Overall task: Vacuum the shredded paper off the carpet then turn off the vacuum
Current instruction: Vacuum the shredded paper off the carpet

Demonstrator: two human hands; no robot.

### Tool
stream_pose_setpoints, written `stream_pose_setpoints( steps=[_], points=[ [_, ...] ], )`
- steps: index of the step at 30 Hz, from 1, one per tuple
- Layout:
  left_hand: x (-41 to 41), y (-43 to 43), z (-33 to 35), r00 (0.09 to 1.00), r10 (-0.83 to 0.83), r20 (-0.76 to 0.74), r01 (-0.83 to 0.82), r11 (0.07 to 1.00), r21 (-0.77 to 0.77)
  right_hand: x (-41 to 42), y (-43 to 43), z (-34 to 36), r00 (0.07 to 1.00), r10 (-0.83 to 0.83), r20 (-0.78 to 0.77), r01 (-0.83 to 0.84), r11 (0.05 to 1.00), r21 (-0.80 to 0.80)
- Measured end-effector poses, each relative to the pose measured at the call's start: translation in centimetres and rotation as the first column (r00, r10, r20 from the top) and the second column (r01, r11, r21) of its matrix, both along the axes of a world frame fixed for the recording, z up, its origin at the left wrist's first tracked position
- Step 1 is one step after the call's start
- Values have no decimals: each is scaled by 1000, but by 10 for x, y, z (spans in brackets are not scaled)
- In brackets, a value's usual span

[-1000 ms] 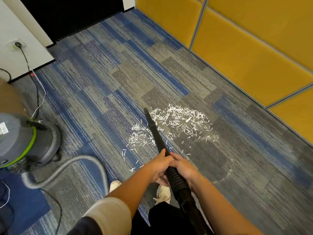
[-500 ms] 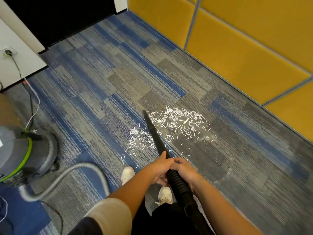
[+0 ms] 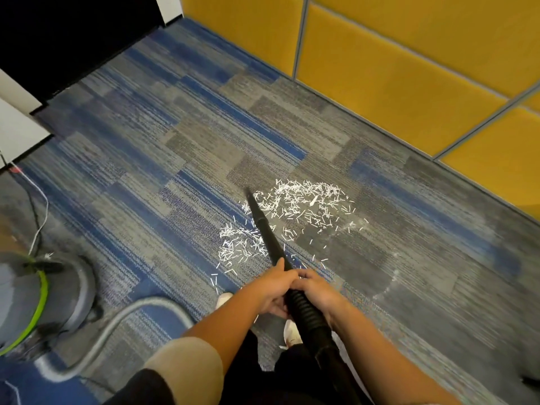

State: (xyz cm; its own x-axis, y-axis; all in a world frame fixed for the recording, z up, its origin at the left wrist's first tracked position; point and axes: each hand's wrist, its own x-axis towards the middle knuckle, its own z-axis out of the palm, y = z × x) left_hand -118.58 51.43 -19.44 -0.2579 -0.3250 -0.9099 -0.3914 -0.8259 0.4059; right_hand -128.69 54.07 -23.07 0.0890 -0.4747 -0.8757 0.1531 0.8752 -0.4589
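I'm gripping the wand (image 3: 264, 229), left hand (image 3: 274, 290) and right hand (image 3: 318, 290) both curled round it, tip reaching into the paper (image 3: 304, 206) just ahead. Nearly all of it is lying on the carpet (image 3: 146, 147) (barely started, I'd judge); the vacuum (image 3: 35, 299), near left, is awaiting switch-off.

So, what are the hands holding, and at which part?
Both hold the black vacuum wand, at its near end, where it meets the ribbed hose. The left hand and right hand grip it side by side.

No readable text, label, brand or number — anywhere in view
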Motion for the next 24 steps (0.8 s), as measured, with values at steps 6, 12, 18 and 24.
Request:
stream_pose_setpoints(
  steps=[6, 12, 18, 24],
  points=[
    [-4, 5, -2, 1000, 17, 20, -16, 1000, -20, -6, 2, 1, 997, 75, 18, -74, 997, -4],
    [-26, 10, -6, 1000, 7, -14, -7, 1000, 24, -31, 11, 0, 999, 36, 24, -36, 999, 0],
    [-45, 15, -6, 999, -39, -24, 40, 998, 39, -53, 21, -7, 998, 60, 9, -60, 998, 7],
    [-38, 20, -7, 1000, 3, -14, -3, 1000, 27, -48, 19, -11, 992, 127, -15, -127, 992, 5]
  ],
)
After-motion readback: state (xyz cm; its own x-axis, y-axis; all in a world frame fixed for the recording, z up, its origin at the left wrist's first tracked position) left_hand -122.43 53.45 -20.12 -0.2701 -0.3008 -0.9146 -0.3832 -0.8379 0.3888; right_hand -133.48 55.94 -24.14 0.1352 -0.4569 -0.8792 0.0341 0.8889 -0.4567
